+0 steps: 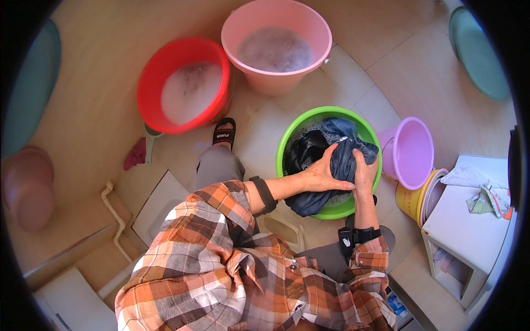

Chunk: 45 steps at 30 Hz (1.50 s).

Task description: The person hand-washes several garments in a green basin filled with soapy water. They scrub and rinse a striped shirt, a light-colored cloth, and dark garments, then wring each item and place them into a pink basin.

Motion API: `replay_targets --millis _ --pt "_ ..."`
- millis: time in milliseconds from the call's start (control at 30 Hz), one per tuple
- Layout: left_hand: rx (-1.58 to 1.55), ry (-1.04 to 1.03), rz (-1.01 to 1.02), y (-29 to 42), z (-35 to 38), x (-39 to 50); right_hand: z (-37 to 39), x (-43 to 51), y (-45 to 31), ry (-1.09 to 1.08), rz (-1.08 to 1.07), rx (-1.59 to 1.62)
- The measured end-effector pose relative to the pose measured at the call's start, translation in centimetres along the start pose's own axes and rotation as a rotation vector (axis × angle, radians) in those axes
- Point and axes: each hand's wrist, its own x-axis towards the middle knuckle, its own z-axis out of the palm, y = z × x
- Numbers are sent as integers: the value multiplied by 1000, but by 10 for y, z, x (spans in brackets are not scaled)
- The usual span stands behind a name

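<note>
Both my hands grip a wet dark blue garment over a green plastic basin. My left hand presses on its near side, thumb and fingers spread around a fold. On the right, my right hand clasps the cloth from the other side, its fingers partly hidden by the fabric. Part of the garment hangs over the basin's near rim. Darker, nearly black cloth lies in the basin among soapy suds.
Beyond stand a red basin and a pink bucket, both holding sudsy water. A purple bucket and stacked yellow bucket sit right of the green basin. A white cabinet bears cloths. A squat toilet lies below my arms.
</note>
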Motion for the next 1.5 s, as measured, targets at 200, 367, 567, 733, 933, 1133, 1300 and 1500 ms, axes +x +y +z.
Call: replay_targets --millis 200,367,567,733,933,1133,1300,1500 --pt "-219 69 -62 19 1 -3 -6 -14 -31 -197 -64 90" --pt "-748 -155 -50 47 -4 -14 -38 -12 -47 -209 -354 86" --pt "-626 -270 -149 39 -1 -9 -41 -6 -39 -449 63 349" --pt "51 -103 -92 28 1 -6 -26 -6 -33 -263 73 130" --pt "-63 -83 -46 31 2 -10 -12 -7 -33 -117 24 87" --pt "-496 -74 -43 33 -6 -5 -27 11 -34 -336 -18 192" --pt "-738 -309 -314 42 -14 -13 -37 10 -36 -640 -6 436" --pt "-438 -405 82 34 -2 -6 -31 4 -47 -546 -55 149"
